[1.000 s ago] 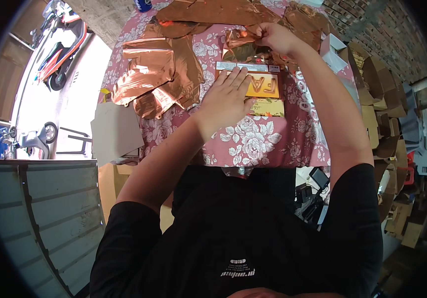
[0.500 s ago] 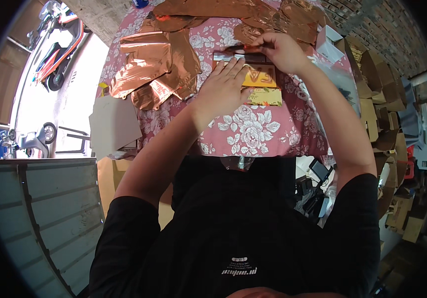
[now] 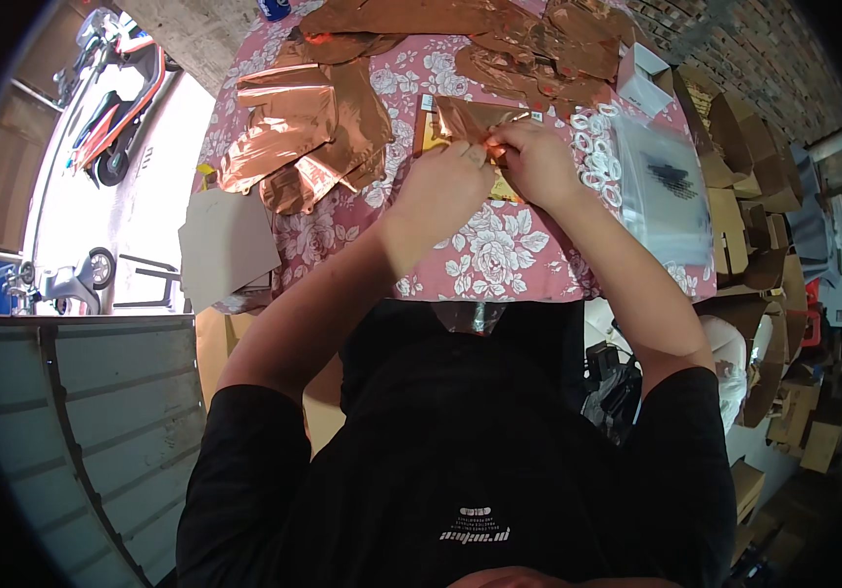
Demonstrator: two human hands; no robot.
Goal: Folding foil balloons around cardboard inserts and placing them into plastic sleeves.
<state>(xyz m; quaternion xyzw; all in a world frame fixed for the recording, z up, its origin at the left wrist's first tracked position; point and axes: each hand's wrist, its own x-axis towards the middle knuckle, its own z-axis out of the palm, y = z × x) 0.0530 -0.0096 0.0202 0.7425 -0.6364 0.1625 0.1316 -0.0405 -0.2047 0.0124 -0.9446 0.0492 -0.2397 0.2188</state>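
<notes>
Both of my hands work together over a yellow printed card packet near the middle of the table. A flat copper-coloured foil balloon lies across the packet's far part. My left hand has its fingers bent and pressed onto the foil's near edge. Close against it, my right hand pinches the same foil between thumb and fingers. The fingertips of the two hands nearly meet, and they hide part of the foil and the packet.
Flat copper foil balloons lie at the left, and more foil spreads along the far side. White rings, clear plastic bags and a white box sit at the right. Grey card sheets rest at the left edge.
My left hand, flat on the packet before, has closed on foil. My right hand has come nearer and beside it. Copper foil now covers the packet's far part.
</notes>
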